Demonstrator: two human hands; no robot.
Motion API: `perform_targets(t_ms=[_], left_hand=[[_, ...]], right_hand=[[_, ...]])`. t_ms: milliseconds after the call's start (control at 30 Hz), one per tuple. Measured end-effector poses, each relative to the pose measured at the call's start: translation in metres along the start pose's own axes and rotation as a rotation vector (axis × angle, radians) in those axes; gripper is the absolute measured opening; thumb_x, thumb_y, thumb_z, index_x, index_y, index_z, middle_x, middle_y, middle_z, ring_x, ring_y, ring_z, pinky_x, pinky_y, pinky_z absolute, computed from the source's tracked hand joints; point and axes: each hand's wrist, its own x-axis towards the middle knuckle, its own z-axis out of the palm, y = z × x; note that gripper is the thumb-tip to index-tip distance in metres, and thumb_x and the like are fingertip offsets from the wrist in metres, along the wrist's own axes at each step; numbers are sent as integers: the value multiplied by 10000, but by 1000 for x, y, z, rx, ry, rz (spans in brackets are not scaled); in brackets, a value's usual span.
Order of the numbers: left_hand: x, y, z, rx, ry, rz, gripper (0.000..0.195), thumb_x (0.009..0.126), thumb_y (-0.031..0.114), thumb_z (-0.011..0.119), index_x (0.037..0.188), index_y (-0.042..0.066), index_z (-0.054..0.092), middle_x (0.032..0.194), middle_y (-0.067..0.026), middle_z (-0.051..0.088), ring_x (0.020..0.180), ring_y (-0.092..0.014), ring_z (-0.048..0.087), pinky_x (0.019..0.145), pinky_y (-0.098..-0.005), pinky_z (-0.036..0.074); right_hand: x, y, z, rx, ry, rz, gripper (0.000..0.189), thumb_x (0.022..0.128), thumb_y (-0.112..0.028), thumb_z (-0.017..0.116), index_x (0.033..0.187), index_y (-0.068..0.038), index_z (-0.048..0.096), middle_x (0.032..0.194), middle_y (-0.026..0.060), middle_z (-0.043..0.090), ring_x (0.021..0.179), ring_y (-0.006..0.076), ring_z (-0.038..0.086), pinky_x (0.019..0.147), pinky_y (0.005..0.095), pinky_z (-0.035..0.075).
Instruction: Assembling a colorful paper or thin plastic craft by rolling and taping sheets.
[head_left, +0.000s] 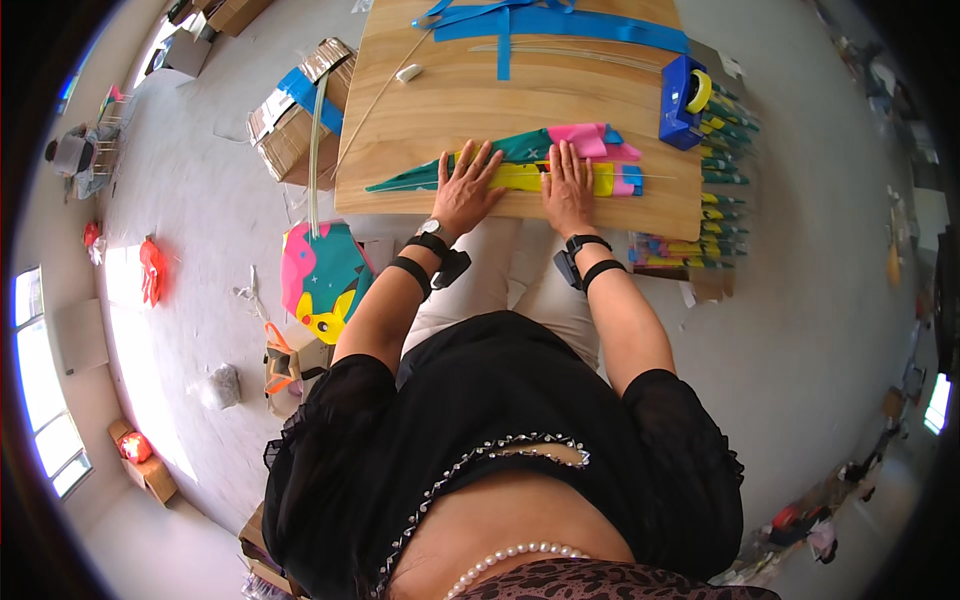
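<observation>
A folded printed fabric piece (517, 178), which looks like a kite, lies along the near edge of a wooden table (585, 90). It is green, yellow and pink, with a pointed green end at left and blue tabs at right. Across its middle my left hand (466, 192) rests flat, palm down, fingers spread. Further right, my right hand (568, 189) also presses flat on the cloth, fingers straight. A thin pale rod (654, 177) runs lengthwise along the fabric and sticks out past its right end. The palms hide parts of the cloth and rod.
A blue tape dispenser (681, 105) stands at the table's right edge, beside stacked folded fabric pieces (724, 199). Blue strips (562, 26) and thin rods (570, 54) lie at the back. Left are a cardboard box (296, 139) and hanging printed cloth (326, 274). Another person (79, 154) sits far left.
</observation>
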Motion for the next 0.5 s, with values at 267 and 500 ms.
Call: perform_targets(t_ms=[267,500], left_hand=[[1,0,-1,80,-54,19,726,1069,494,603,1706,217,393,1796,-70,314,1679,-331,207,1316,-664,87],[3,4,-3,155,-138,-17,682,1093,450,576,1716,253,381,1813,-70,280,1687,-325,188,1320,-646,72]], right_hand=[[-4,-2,-5,71,61,101,652,1034,-402,617,1648,-234,473,1725,274,332,1627,464,263,1291,726,142],[-4,-6,-9,67,-54,154,633,1092,-453,537,1674,-222,443,1770,277,227,1651,498,163,1298,724,94]])
